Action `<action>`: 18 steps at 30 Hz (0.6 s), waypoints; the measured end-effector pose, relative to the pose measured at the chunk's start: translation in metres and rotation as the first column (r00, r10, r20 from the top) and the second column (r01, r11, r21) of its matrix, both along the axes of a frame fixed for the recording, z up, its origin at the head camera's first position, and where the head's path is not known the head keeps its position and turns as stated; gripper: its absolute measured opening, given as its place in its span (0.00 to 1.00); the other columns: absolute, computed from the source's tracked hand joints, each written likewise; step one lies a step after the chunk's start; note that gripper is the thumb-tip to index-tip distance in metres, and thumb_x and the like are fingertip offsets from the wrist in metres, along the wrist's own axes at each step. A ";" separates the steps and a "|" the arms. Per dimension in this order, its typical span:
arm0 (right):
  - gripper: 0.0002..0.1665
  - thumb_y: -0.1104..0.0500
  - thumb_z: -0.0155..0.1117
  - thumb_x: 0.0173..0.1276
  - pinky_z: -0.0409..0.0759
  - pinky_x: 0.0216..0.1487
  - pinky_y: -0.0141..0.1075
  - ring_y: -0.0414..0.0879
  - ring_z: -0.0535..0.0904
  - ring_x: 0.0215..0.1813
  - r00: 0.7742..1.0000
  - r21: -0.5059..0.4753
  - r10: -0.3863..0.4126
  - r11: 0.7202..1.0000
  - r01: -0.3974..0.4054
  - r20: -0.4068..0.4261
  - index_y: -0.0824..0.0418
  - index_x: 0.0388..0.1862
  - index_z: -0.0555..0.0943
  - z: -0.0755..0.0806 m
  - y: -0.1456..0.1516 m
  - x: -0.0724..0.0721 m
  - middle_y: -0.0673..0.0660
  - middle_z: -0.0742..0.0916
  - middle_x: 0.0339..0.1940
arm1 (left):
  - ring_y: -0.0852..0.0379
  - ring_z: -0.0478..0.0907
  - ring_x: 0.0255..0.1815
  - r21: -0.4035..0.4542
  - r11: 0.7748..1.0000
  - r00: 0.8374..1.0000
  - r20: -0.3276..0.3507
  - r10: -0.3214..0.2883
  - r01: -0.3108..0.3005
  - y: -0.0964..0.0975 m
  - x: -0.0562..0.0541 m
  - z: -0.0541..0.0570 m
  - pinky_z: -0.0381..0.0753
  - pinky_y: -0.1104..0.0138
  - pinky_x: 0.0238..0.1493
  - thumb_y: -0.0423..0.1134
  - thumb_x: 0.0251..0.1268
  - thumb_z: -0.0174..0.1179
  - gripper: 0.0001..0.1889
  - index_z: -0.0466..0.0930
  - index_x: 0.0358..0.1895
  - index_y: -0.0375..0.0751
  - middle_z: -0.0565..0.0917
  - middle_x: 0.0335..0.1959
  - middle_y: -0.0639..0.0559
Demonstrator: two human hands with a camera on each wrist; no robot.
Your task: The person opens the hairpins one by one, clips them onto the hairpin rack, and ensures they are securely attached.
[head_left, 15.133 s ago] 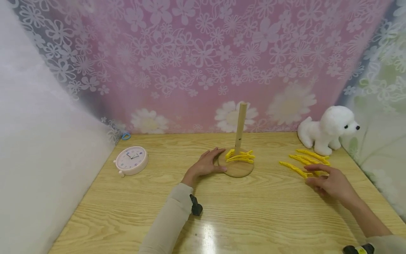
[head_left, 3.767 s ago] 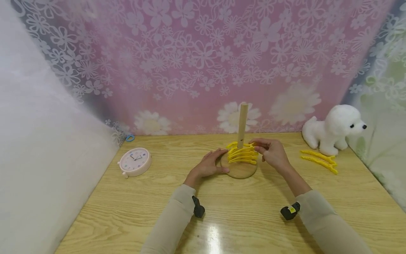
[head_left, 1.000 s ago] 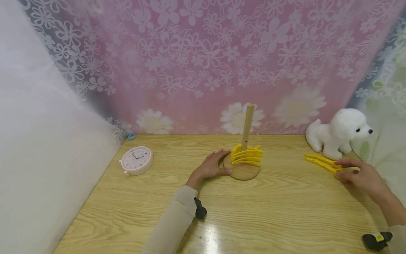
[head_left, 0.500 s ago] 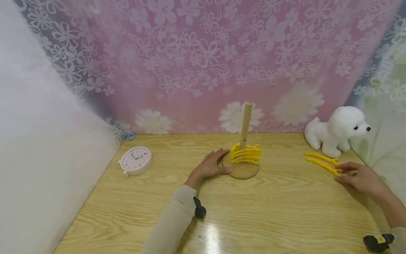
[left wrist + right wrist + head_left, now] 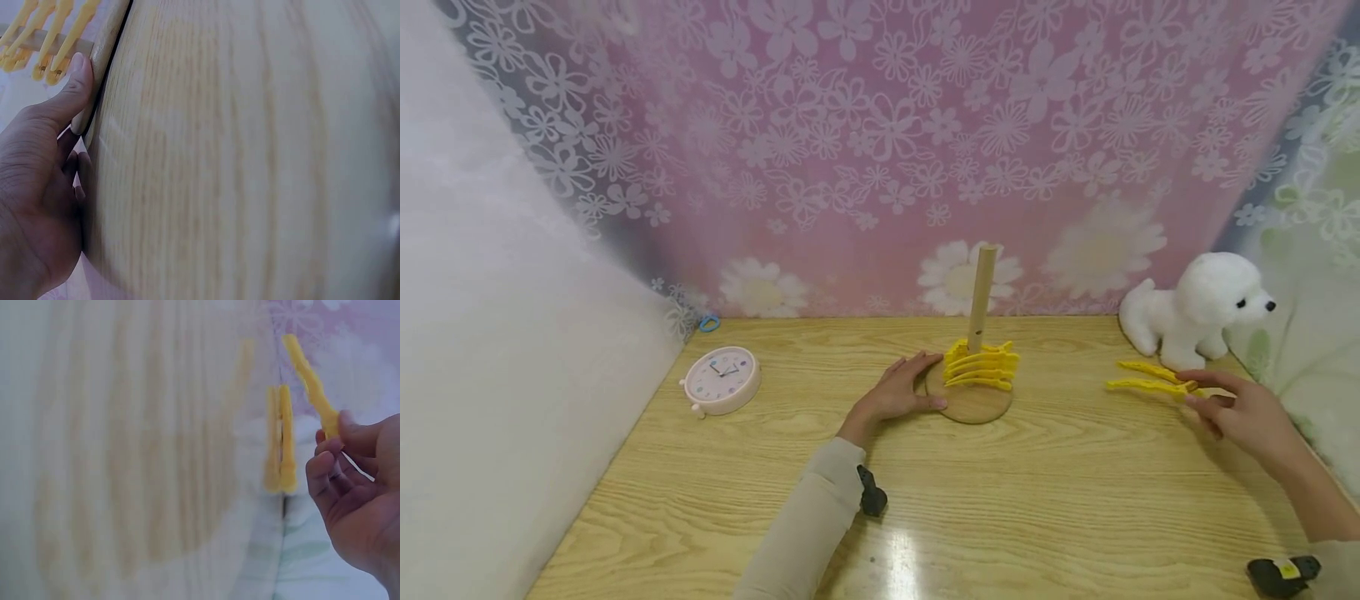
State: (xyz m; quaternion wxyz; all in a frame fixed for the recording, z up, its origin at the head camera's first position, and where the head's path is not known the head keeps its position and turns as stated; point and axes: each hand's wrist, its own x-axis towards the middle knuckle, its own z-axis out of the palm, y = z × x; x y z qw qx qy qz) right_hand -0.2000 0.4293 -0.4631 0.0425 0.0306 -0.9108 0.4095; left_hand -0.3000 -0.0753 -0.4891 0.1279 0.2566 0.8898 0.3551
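Observation:
A wooden stand (image 5: pixel 976 406) with a round base and an upright pole stands mid-table. Several yellow hair clips (image 5: pixel 981 367) are clamped low around its pole, one above another. My left hand (image 5: pixel 895 392) holds the left rim of the base; in the left wrist view the thumb lies over the rim and the fingers are partly hidden beside it. At the right, my right hand (image 5: pixel 1251 412) pinches the end of a yellow hair clip (image 5: pixel 310 381), raised just off the table. Another yellow hair clip (image 5: pixel 287 444) lies on the table behind it, apart from my fingers.
A white toy dog (image 5: pixel 1195 304) sits at the back right, close behind the lying clip. At the left lies a pink alarm clock (image 5: pixel 722 381). A small blue ring (image 5: pixel 709 323) is in the back left corner. A floral curtain (image 5: pixel 880 167) hangs behind the table.
My right hand has taken one of the two hair clips by its end and lifted it slightly, turning it away from the other. My left hand stays on the base.

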 end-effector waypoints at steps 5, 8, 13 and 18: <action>0.13 0.63 0.53 0.84 0.73 0.20 0.40 0.47 0.75 0.22 0.989 -0.104 0.095 0.989 -0.107 -0.117 0.55 0.62 0.78 0.008 -0.010 -0.003 0.55 0.80 0.23 | 0.48 0.37 0.87 0.000 1.000 1.000 0.004 0.002 -0.002 0.000 0.000 -0.001 0.37 0.49 0.85 0.58 0.66 0.70 0.47 0.56 0.84 0.58 0.50 0.87 0.51; 0.14 0.68 0.53 0.82 0.78 0.23 0.37 0.45 0.81 0.27 0.976 -0.144 0.118 0.979 -0.146 -0.184 0.58 0.61 0.78 0.012 -0.020 -0.006 0.52 0.86 0.29 | 0.49 0.37 0.87 0.005 1.000 1.000 0.005 0.002 -0.002 0.000 -0.001 -0.002 0.37 0.49 0.85 0.58 0.66 0.70 0.47 0.56 0.84 0.59 0.50 0.87 0.52; 0.15 0.67 0.55 0.82 0.76 0.21 0.38 0.45 0.80 0.25 0.975 -0.202 0.059 0.974 -0.104 -0.215 0.65 0.63 0.78 0.024 -0.041 -0.009 0.50 0.86 0.27 | 0.49 0.37 0.87 0.009 1.000 1.000 0.004 0.002 -0.003 0.000 -0.001 -0.003 0.37 0.49 0.85 0.59 0.65 0.70 0.47 0.56 0.84 0.59 0.50 0.87 0.52; 0.15 0.64 0.61 0.80 0.68 0.15 0.40 0.46 0.73 0.16 0.969 -0.216 -0.039 0.976 -0.015 -0.243 0.65 0.61 0.81 0.032 -0.061 -0.012 0.47 0.85 0.23 | 0.48 0.37 0.87 0.003 1.000 1.000 0.006 0.009 -0.009 0.000 -0.001 -0.002 0.37 0.48 0.85 0.60 0.65 0.70 0.47 0.56 0.84 0.60 0.50 0.87 0.52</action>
